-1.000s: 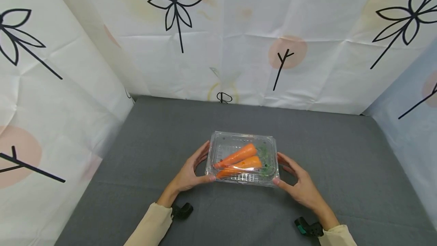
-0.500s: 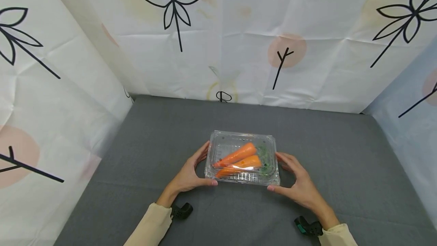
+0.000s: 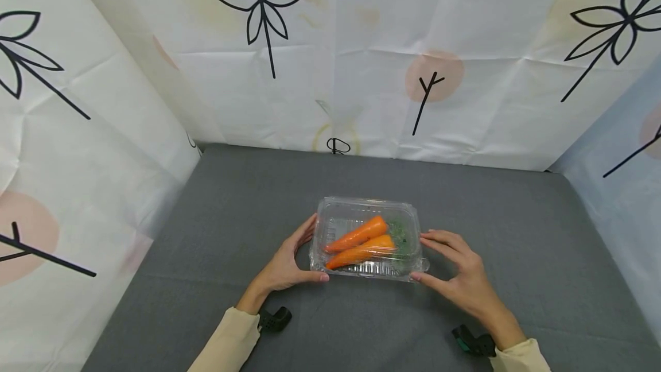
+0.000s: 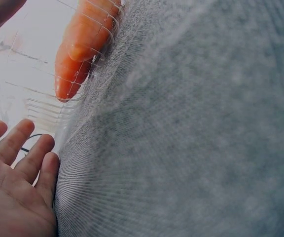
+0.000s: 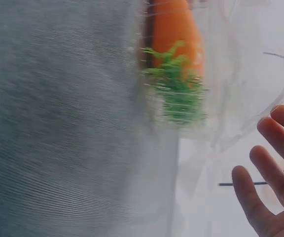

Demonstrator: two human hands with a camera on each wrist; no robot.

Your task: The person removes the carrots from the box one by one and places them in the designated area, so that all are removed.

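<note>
A clear plastic clamshell box point(image 3: 372, 208) with two carrots point(image 3: 358, 233) inside lies on the grey cloth. Green carrot tops point(image 3: 400, 239) fill its right end. My left hand point(image 3: 283, 264) rests at the box's left end, fingers along the side and thumb at the front corner. In the left wrist view its fingers point(image 4: 26, 153) are fairly straight beside the box. At the right end is my right hand point(image 3: 465, 277), fingertips at the lid edge and thumb near the front corner. The right wrist view shows its fingers point(image 5: 275, 158) spread and slightly bent by a clear plastic edge.
Grey cloth point(image 3: 248, 200) covers the table around the box. White patterned sheets point(image 3: 361, 27) stand behind and at both sides. A dark wrist device point(image 3: 276, 319) sits on the left wrist, another dark device point(image 3: 474, 341) on the right.
My right hand has shifted slightly right, its thumb moving to the box's front right corner. The lid's right side looks slightly raised, and its reflections have shifted. The left hand stays nearly still.
</note>
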